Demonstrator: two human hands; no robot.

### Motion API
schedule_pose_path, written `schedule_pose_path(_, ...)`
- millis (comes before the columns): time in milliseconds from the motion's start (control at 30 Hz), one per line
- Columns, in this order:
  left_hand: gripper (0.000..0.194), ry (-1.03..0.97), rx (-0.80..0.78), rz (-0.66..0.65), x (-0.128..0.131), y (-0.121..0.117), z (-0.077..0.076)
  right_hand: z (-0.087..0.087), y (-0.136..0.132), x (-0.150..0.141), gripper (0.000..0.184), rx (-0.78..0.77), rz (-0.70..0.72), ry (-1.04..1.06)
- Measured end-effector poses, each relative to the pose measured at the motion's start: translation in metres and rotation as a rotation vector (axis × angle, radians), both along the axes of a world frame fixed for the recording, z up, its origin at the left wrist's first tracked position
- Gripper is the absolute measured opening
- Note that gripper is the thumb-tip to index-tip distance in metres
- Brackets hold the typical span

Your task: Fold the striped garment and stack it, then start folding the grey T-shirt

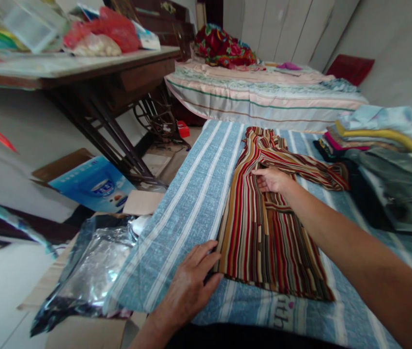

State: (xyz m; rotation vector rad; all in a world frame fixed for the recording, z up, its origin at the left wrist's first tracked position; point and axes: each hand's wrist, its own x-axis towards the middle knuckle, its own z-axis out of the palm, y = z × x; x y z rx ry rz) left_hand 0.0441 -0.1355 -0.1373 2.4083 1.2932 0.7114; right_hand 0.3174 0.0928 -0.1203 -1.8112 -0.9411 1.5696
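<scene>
The garment (242, 218) lies on the sheet (191, 189). The left hand (190, 277), loosely open, touches the garment's near left corner; the right hand (274, 180) is at its middle, grip unclear. Clothes (405, 179) sit right of the garment.

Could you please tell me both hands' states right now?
Left hand: open, at the edge of the striped garment.
Right hand: on the garment; grip unclear.
</scene>
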Motion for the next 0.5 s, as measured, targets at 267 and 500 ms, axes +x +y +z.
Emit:
schedule_pose_path(267,0.020,-0.017,0.093,0.006,0.003,0.001,-0.001,0.004,-0.002,-0.007,0.018,0.132,-0.037,-0.023)
schedule_pose_path(500,0.022,0.042,0.169,0.044,0.008,-0.003,0.000,0.002,-0.026,-0.004,0.022,0.117,-0.009,-0.091)
